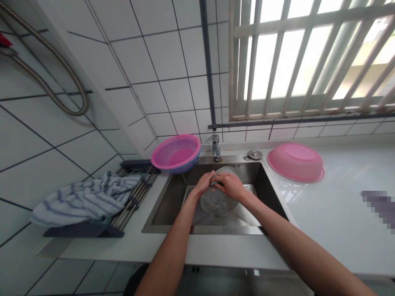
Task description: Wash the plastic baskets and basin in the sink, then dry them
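Note:
A clear, ribbed glass bowl is held tilted over the steel sink, in front of the faucet. My left hand grips its rim on the left, fingers closed. Across the bowl's upper part lies my right hand, its fingers curled over the rim close to the left fingertips. A narrow greyish-green edge shows between the two hands; whether it is the rim or something separate, I cannot tell. The fingers hide part of the bowl.
Left of the faucet, a pink colander sits over a blue basin at the sink's edge. A pink basin lies upside down on the right counter, near a metal drain strainer. A striped towel covers a folding rack at left.

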The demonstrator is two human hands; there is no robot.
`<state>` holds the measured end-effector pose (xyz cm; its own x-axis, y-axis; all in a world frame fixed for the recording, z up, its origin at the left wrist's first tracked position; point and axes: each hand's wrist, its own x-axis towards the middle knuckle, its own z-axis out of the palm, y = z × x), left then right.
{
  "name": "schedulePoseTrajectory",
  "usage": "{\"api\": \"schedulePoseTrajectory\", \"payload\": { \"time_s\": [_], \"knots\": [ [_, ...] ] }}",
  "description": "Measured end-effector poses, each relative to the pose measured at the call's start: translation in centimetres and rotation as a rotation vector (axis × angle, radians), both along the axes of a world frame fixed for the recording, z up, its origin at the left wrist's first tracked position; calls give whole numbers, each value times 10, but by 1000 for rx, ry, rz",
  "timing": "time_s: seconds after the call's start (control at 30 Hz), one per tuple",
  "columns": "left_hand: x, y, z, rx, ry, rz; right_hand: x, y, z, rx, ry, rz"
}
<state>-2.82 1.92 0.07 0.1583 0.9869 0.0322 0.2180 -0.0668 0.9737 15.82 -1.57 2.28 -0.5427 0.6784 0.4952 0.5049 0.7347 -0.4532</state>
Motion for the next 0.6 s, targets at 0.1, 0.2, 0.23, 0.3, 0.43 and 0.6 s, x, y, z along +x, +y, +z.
{"api": "schedulePoseTrajectory", "payload": {
  "time_s": [0.1,0.2,0.23,0.3,0.43,0.6],
  "knots": [
    [1,-2,2,-116,-27,-92,13,8,1,-10,41,-159],
    [1,-3,1,-155,-53,-117,18,10,0,-14,82,-239],
    [1,-2,1,-145,-51,-107,15,8,-1,-12,80,-202],
    [0,-1,0,-82,-38,-63,4,2,-2,2,45,-78],
    [-1,1,0,23,-35,0,-6,-4,-1,16,-15,11],
    [1,-2,2,-133,-86,-119,25,14,2,1,73,-262]
  ]
}}
